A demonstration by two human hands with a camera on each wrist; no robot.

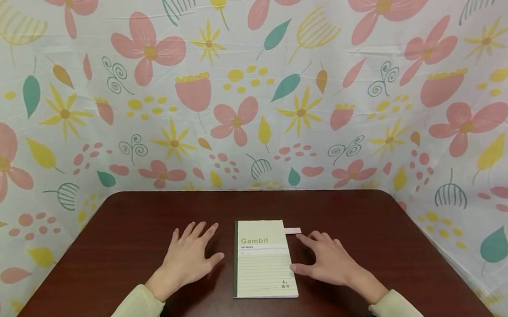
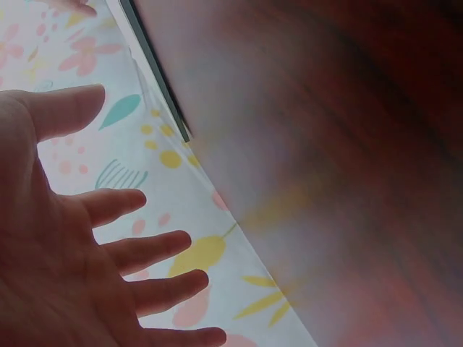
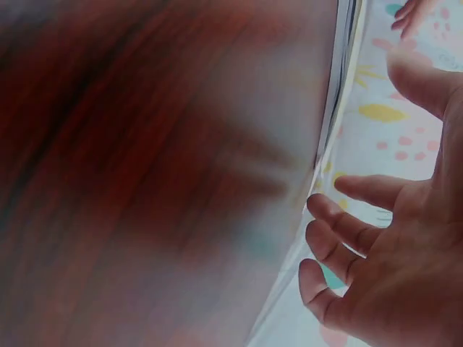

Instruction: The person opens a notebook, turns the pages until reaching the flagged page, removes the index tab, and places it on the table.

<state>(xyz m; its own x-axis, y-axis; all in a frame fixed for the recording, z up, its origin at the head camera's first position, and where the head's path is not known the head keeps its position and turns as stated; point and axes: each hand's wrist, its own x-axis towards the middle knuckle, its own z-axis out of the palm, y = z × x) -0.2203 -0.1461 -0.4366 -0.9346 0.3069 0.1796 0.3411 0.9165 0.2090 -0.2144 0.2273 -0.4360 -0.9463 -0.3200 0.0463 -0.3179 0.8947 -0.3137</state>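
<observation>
A notebook (image 1: 264, 277) with a cream cover, a dark green spine and the word "Gambit" lies closed on the table between the two hands. From its right edge, near the top, sticks out a small pale pink strip (image 1: 293, 231). My left hand (image 1: 186, 260) is to the left of the notebook, fingers spread and holding nothing. On the other side, my right hand (image 1: 330, 260) has its index fingertip just below the strip and its thumb by the notebook's right edge; whether they touch, I cannot tell. The right wrist view shows the right hand's fingers (image 3: 333, 253) loosely bent with nothing held.
The dark reddish-brown table (image 1: 153, 211) has rounded far corners and a glossy top. Behind it and at both sides hangs a white cloth (image 1: 254, 168) printed with flowers and leaves. Both forearms wear pale sleeves (image 1: 130, 313), with something black at each wrist.
</observation>
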